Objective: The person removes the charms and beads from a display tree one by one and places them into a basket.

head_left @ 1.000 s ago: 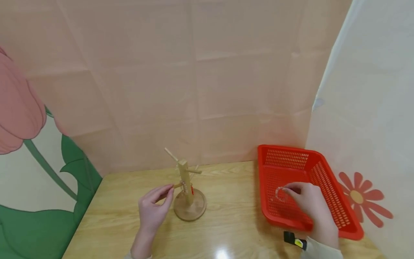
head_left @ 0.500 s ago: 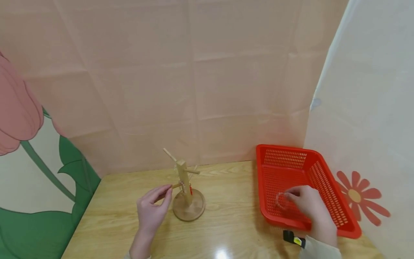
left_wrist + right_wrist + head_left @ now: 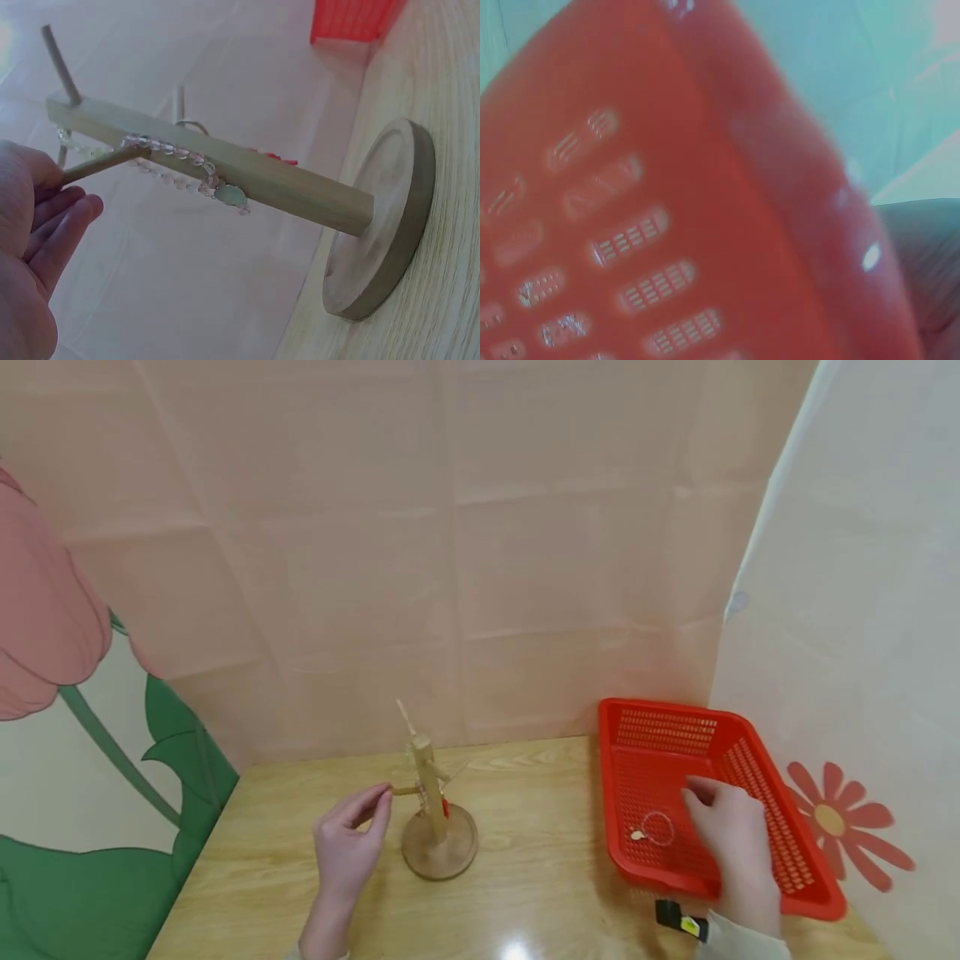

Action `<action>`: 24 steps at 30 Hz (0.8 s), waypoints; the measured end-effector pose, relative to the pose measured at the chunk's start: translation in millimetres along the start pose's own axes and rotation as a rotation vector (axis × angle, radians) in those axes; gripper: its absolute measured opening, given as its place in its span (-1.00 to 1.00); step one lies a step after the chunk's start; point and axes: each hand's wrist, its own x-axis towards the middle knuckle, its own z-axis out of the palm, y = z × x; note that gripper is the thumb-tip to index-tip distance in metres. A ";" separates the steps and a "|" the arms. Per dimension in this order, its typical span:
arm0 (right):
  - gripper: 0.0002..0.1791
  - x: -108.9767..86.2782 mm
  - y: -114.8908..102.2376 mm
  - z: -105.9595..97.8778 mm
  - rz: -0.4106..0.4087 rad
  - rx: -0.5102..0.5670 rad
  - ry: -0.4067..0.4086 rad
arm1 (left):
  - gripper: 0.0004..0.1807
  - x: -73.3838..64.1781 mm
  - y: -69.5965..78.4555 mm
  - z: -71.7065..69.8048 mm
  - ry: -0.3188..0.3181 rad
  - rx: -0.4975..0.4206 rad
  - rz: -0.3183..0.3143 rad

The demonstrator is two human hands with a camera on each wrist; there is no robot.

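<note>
A red basket (image 3: 660, 768) sits right of a wooden stand (image 3: 431, 793). Over the basket hangs the right hand (image 3: 731, 825), its thumb and fingertips slightly parted; the left hand (image 3: 351, 843) pinches 1 peg (image 3: 406, 791) of the stand. A pale bracelet (image 3: 657, 812) lies on the basket's floor.

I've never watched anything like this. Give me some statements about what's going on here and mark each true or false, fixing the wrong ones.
1. The left hand pinches a peg of the wooden stand. True.
2. The stand has toppled over. False: it stands upright on its round base.
3. The right hand is over the red basket. True.
4. The basket is left of the stand. False: it is to the right.
5. A beaded loop lies in the basket. True.
6. The right hand grips that loop. False: a gap shows between them.
</note>
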 end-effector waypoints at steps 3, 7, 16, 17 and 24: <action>-0.53 -3.5 -5.1 1.6 -0.033 0.012 0.044 | -0.75 1.2 0.4 0.0 0.027 0.006 -0.033; -0.53 -8.2 -13.9 2.8 -0.090 0.017 0.098 | -0.77 5.5 10.3 0.3 0.045 0.013 -0.045; -0.59 -16.6 -32.2 5.0 -0.152 0.051 0.242 | -0.79 8.0 21.9 2.0 0.059 0.022 -0.084; -0.60 -17.1 -34.1 5.4 -0.153 0.057 0.264 | -0.79 8.2 23.0 2.1 0.059 0.023 -0.087; -0.61 -19.0 -42.6 5.7 -0.159 0.080 0.382 | -0.81 11.4 33.9 2.2 0.069 -0.007 -0.130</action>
